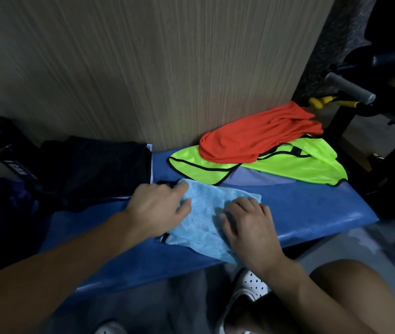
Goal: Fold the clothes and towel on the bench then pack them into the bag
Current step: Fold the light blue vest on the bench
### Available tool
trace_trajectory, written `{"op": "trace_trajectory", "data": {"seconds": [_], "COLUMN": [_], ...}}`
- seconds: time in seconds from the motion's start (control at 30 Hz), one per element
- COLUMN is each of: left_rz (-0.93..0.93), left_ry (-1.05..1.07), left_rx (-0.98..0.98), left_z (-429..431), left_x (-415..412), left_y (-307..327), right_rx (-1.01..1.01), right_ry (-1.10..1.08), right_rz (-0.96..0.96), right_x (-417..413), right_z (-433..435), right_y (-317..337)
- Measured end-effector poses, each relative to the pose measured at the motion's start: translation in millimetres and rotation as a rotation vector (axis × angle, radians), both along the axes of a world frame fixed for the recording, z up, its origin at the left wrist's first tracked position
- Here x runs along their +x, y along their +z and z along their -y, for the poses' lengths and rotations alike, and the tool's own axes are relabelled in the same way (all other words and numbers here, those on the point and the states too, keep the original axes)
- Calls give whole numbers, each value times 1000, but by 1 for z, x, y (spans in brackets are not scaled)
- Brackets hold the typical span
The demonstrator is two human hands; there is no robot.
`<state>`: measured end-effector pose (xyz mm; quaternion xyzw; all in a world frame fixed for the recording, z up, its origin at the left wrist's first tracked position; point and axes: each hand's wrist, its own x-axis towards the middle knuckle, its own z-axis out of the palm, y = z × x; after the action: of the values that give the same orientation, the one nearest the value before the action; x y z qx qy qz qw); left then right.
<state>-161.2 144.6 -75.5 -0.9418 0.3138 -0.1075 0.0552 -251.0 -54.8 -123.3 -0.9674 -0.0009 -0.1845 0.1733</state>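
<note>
A light blue mesh garment lies folded into a small rectangle on the blue padded bench. My left hand rests on its left edge, thumb on the cloth. My right hand presses on its right half with fingers slightly bent. Further back on the bench a neon green vest lies spread out, an orange garment bunched on top of it. A pale purple cloth peeks out under the green vest. A dark folded garment sits at the left. A dark blue bag lies at the far left.
A wood-grain wall stands right behind the bench. A black bottle leans at the left. Gym equipment with a grey handle and yellow parts is at the right. My knee and a white shoe are below the bench edge.
</note>
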Motion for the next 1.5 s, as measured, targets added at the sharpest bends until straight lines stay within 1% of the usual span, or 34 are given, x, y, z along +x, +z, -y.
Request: {"op": "trace_trajectory", "data": {"seconds": [0.07, 0.1, 0.17, 0.27, 0.33, 0.5, 0.6, 0.67, 0.77, 0.87, 1.0, 1.13, 1.2, 1.3, 1.4, 1.5], "left_rz": [126, 113, -40, -217, -244, -196, -216, -241, -317, -350, -447, -597, -607, -577, -566, -547], "left_ry": [-98, -127, -134, -81, -39, 3, 1, 32, 116, 122, 124, 110, 100, 75, 60, 64], "left_rx": [-91, -98, -47, 10, -3, -59, -88, -133, -240, -265, -381, -597, -684, -737, -788, -845], "left_z": [9, 14, 22, 18, 9, 8, 8, 8, 9, 4, 0, -5, -5, -4, -4, -6], "left_x": [2, 5, 7, 1, -4, -14, -14, -10, -1, 6, 11, 11, 6, -1, -6, -11], "left_y": [-5, -10, -21, -44, -56, -62, -56, -50, -44, -44, -46, -47, -46, -44, -46, -45], "right_rx": [-39, -75, -146, -202, -214, -234, -163, -74, 44, 64, 187, 377, 483, 584, 592, 507], "right_ry": [50, 57, 21, -27, -19, 5, 9, -62, -203, -228, -212, -145, -78, 6, 38, 59], "right_rz": [15, 5, -57, -201, -246, -263, -215, -185, -230, -261, -253, -224, -243, -250, -292, -300], "right_x": [1, 0, -2, -10, -14, -15, -12, -4, 6, 10, 14, 17, 16, 15, 14, 13], "right_z": [1, 0, -4, -8, -6, 3, 6, 8, 16, 22, 23, 23, 23, 22, 21, 21], "right_y": [-3, -6, -15, -30, -36, -38, -31, -25, -24, -23, -13, -13, -13, -12, -8, -6]}}
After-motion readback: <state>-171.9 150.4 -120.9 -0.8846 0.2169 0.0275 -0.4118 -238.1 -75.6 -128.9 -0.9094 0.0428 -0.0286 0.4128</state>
